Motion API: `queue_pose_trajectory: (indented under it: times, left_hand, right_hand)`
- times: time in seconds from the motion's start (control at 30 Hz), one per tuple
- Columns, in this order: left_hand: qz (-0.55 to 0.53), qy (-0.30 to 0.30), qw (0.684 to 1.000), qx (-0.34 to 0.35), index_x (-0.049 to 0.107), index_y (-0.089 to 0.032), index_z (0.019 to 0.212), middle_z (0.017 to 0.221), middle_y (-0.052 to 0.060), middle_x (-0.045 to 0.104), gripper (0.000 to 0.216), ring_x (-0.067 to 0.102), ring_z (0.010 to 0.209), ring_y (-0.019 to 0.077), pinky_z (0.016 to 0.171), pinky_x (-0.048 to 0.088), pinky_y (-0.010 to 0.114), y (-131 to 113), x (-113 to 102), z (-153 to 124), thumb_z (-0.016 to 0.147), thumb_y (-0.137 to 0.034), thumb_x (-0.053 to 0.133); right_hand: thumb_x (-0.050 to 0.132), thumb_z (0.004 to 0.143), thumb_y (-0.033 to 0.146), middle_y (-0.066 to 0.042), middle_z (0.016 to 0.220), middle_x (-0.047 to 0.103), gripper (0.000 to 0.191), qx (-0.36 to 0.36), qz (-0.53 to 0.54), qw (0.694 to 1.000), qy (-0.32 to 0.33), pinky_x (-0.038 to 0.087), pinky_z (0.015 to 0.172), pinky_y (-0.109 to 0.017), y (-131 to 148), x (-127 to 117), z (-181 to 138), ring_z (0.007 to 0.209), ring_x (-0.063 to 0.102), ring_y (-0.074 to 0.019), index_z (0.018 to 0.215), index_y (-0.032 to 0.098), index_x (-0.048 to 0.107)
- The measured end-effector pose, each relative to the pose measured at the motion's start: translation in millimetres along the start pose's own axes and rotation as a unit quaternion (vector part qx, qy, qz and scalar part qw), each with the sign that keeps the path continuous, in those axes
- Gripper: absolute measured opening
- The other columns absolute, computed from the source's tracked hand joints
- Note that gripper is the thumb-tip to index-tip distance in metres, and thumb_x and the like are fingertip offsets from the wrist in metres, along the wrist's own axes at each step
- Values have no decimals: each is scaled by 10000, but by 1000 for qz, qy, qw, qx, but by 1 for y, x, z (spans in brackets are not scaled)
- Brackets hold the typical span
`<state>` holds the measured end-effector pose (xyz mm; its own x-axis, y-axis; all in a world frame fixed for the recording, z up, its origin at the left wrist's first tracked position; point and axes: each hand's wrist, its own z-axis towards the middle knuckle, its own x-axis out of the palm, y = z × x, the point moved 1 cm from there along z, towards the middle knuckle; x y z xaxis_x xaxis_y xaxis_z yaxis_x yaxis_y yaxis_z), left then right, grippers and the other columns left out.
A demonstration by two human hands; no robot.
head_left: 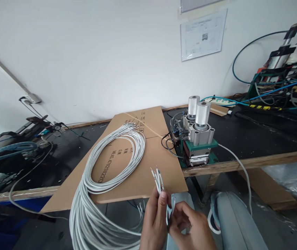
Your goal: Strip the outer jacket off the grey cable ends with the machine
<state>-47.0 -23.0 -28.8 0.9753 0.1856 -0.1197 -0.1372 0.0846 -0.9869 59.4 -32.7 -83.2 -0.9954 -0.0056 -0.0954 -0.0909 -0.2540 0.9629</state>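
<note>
My left hand (155,217) is closed around a small bunch of white wire ends (158,178) that stick up above my thumb. My right hand (190,222) is beside it, fingers pinched on the same wires lower down. The wires belong to a large looped bundle of white cables (106,163) that lies on a flattened cardboard sheet (148,166) and hangs over the table's front edge to my lower left. A small pneumatic press with two silver cylinders (199,133) stands on the table just right of the cardboard.
The black-topped table has a wooden front edge (255,161). Hoses and tools lie at the far left (10,149). A machine with blue tubing (284,73) stands at the far right. My knees in jeans (232,218) are below; a cardboard box (281,194) sits under the table.
</note>
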Motion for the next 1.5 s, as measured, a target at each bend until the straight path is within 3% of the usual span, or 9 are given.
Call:
queue_pose_trajectory:
  times: [0.17,0.47,0.63,0.73,0.87,1.1,1.27,1.4,1.5]
  left_hand:
    - [-5,20,999,-36,601,-175,774,609,-52,438,513,363,555,113,519,328,217,-8,1,0,881,-677,588]
    - [-44,202,974,-89,641,-152,830,610,-33,535,412,426,536,102,530,387,210,-19,-7,2,838,-558,714]
    - [-71,191,974,-101,596,-161,750,558,-68,464,465,368,474,71,460,344,187,-29,-2,4,747,-588,780]
    - [-101,181,972,-113,558,-184,752,537,-96,415,453,353,422,60,420,330,182,-29,0,3,731,-572,792]
    - [-71,147,982,-97,573,-172,732,541,-87,435,344,369,434,58,425,332,174,-29,-1,4,727,-432,798]
    - [4,138,986,-90,559,-176,719,552,-61,478,164,420,468,91,465,367,205,-28,-3,7,710,-291,676]
    - [54,118,989,-76,574,-168,708,570,-52,483,112,418,510,103,496,369,219,-23,-6,8,659,-250,631]
    - [62,133,986,-74,563,-178,680,550,-63,468,87,413,497,101,487,353,215,-26,-4,11,618,-226,601]
    - [62,166,982,-70,572,-175,664,547,-59,479,49,411,508,99,494,342,210,-26,-4,14,627,-205,583]
  right_hand:
    - [667,779,302,50,574,567,244,98,110,989,36,521,478,-198,-5,-1,-6,464,615,-129,704,247,442]
    - [634,721,147,41,617,580,190,61,28,989,129,493,508,-193,-4,-18,-3,529,621,-137,728,239,467]
    - [632,836,257,6,665,613,90,36,30,992,115,461,487,-198,7,-23,-3,558,616,-147,791,219,564]
    - [506,980,372,4,642,576,249,5,30,996,82,426,465,-205,19,-27,-1,531,577,-138,835,209,626]
    - [504,1001,419,-5,654,566,316,-32,13,998,60,463,513,-227,26,-26,-1,545,564,-142,785,218,618]
    - [511,959,623,45,606,494,418,93,156,982,53,448,419,-214,13,-11,-6,439,490,-110,875,216,563]
    - [508,983,546,61,613,437,357,58,95,992,67,408,443,-197,11,-15,-3,488,444,-110,838,222,545]
    - [474,1012,410,47,650,466,287,-37,10,997,67,405,533,-205,10,-24,1,568,476,-121,794,229,519]
    - [477,1011,421,50,646,447,301,-31,10,997,75,400,535,-205,11,-29,1,567,475,-120,783,227,512]
